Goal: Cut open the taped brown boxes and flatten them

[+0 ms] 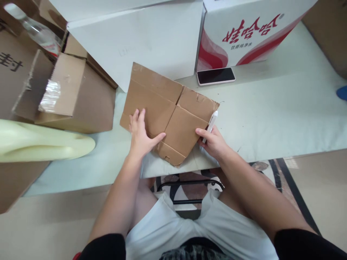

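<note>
A creased piece of brown cardboard (173, 104) is tilted in front of me on the cloth-covered table, its fold lines and a slit running across it. My left hand (142, 135) presses on its left part, fingers and thumb spread apart over the surface. At the cardboard's right edge, my right hand (213, 141) has its fingers closed around a slim white utility knife (212, 121), which points up and away from me. No blade can be made out. The right thumb lies close to the cardboard edge, and the lower fingers are partly hidden.
A phone (216, 76) lies before a white and red carton (244, 36). Beside that stands a large white box (141, 39). On the left are an opened cardboard box (81, 94), a plastic bottle (38, 32) and a pale yellow object (43, 141). The table's front edge is near my lap.
</note>
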`<state>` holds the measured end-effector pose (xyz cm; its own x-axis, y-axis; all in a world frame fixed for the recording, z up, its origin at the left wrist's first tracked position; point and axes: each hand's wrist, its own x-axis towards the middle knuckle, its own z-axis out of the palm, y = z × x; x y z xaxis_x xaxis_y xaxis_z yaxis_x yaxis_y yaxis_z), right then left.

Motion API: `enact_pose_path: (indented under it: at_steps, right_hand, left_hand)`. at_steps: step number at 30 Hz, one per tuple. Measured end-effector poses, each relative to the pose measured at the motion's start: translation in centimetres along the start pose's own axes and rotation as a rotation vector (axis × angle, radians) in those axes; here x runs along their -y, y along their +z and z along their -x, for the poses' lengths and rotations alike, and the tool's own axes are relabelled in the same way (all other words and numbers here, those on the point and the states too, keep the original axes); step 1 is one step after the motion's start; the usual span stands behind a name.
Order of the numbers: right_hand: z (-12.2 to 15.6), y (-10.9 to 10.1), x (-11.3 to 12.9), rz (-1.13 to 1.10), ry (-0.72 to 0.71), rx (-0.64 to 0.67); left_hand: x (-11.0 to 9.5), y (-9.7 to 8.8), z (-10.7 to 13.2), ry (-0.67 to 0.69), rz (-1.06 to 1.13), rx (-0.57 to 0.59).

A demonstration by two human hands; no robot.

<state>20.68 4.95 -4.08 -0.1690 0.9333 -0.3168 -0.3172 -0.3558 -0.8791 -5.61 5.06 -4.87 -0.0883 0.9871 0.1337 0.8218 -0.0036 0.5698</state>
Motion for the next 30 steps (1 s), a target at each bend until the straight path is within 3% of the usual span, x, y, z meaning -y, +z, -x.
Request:
enact_pose_path:
  at_steps: [5, 9, 12, 15, 18, 21, 26, 30]
  right_hand:
    - [-0.1, 0.3, -0.3, -0.018, 0.003, -0.012]
    - [-0.5, 0.4, 0.2, -0.062, -0.048, -0.161]
    - [-0.8, -0.2, 0.8, -0.125, -0.082, -0.226]
    - [-1.0, -1.1, 1.3, -0.125, -0.076, -0.236]
    - [-1.2, -1.7, 1.6, -0.054, -0.119, -0.302]
    - [-1.3, -2.0, 1.9, -0.007, -0.169, -0.353]
    - [-1.0, -2.4, 2.3, 0.188, -0.218, -0.350]
    - [-0.6, -2.3, 2.0, 0.420, -0.369, -0.216]
  left_hand:
    - [0.6, 0.1, -0.3, -0.010, 0.016, -0.032]
    - [2.2, -0.5, -0.9, -0.067, 0.057, -0.221]
    - [3.2, -1.0, -1.3, -0.242, 0.270, -0.319]
    - [3.0, -1.2, -1.5, -0.370, 0.581, -0.288]
    - [2.1, -1.2, -1.5, -0.401, 0.799, -0.268]
    - [1.7, -1.3, -1.7, -0.404, 0.884, -0.370]
    - [2.9, -1.0, -2.3, -0.465, 0.896, -0.542]
    - [4.1, -0.5, -2.3, -0.512, 0.806, -0.577]
